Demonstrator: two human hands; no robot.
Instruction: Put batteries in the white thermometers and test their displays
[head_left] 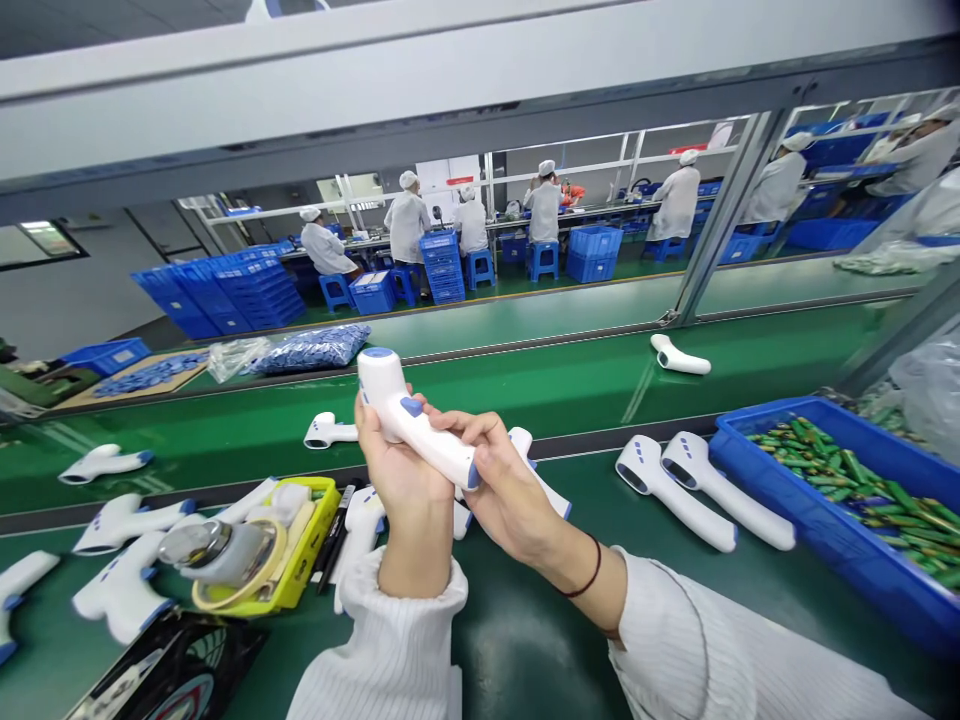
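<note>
A white infrared thermometer (420,425) with a blue trigger button and blue end cap is held up over the green bench. My left hand (409,470) is closed around its body near the head. At the handle's lower end, the fingers of my right hand (506,485) grip by the blue cap. Behind my hands, other white thermometers lie partly hidden. To the right rest two more, a thermometer (675,495) and its neighbour (727,490), both with dark displays and blue buttons. Several others, such as a thermometer (124,580), are spread on the left.
A blue bin (832,500) of green batteries stands at the right. At left are a yellow tray (319,540) holding a bottle and tape, black markers (334,535) and a black fan (180,670). A green conveyor (525,370) crosses behind; people in white work beyond it.
</note>
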